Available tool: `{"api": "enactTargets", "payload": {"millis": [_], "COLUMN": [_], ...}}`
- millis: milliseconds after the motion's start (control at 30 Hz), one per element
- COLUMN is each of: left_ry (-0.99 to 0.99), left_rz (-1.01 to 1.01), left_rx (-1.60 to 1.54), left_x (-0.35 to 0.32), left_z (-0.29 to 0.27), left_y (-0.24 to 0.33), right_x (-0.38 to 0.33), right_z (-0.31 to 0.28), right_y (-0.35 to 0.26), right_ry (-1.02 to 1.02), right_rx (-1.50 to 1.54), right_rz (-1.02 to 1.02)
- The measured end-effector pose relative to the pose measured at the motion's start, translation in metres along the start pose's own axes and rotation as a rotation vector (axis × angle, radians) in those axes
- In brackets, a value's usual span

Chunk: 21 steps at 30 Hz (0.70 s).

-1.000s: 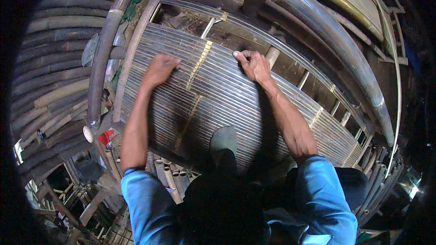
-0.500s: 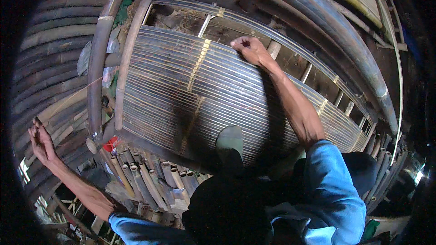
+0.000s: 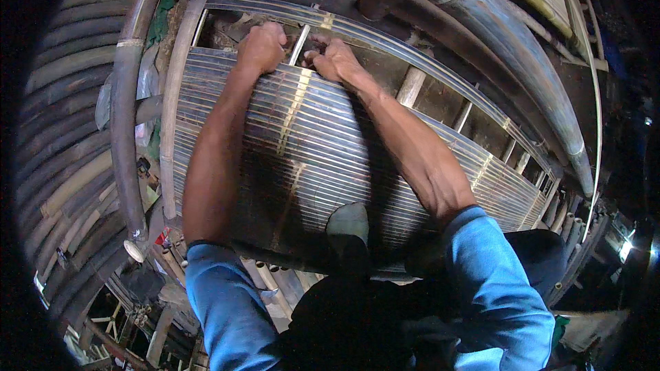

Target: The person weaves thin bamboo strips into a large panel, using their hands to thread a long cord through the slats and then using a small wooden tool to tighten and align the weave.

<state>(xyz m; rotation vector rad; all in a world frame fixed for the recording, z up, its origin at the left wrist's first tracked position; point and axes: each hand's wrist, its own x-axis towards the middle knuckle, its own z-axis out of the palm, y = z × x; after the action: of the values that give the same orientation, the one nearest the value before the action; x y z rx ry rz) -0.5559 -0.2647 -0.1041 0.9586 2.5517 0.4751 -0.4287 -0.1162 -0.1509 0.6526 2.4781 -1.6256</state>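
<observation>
Narrow bamboo strips laid side by side form a slatted panel (image 3: 337,144). At its far edge my left hand (image 3: 262,48) is closed, its fingers curled under. Just right of it my right hand (image 3: 333,62) is also closed, finger and thumb bent together. Whatever either hand pinches is hidden or too thin to make out. Between the hands a pale crosspiece (image 3: 298,45) spans the gap beyond the panel. A pale row of bindings (image 3: 295,110) runs across the strips below my hands.
My foot in a greyish covering (image 3: 348,223) rests on the panel. A wooden bar (image 3: 180,96) borders its left end, beside a thick bamboo pole (image 3: 126,117). A large bamboo pole (image 3: 509,48) crosses the upper right. Cut bamboo tubes (image 3: 282,282) lie below the panel.
My left hand has swung from far left, where a thin reddish thread ran near it, to the panel's far edge. My right hand has moved left along that edge toward it.
</observation>
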Motion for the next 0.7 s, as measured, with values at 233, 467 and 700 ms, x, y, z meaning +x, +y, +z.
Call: {"api": "enactTargets", "payload": {"millis": [233, 467, 700], "left_ry": [-0.01, -0.075, -0.378], "left_rz": [-0.02, 0.084, -0.216], "left_rx": [-0.031, -0.091, -0.548], "left_x": [0.008, -0.012, -0.047], "left_z": [0.021, -0.03, -0.111], "left_y": [-0.002, -0.003, -0.012], "right_x": [0.0, -0.043, -0.122], "right_z": [0.003, -0.038, -0.162], "right_y": [-0.003, -0.033, -0.07], "right_ry": [0.004, 0.054, -0.21], "right_rx": [0.188, 0.628, 1.253], "right_rz": [0.035, 0.134, -0.265]}}
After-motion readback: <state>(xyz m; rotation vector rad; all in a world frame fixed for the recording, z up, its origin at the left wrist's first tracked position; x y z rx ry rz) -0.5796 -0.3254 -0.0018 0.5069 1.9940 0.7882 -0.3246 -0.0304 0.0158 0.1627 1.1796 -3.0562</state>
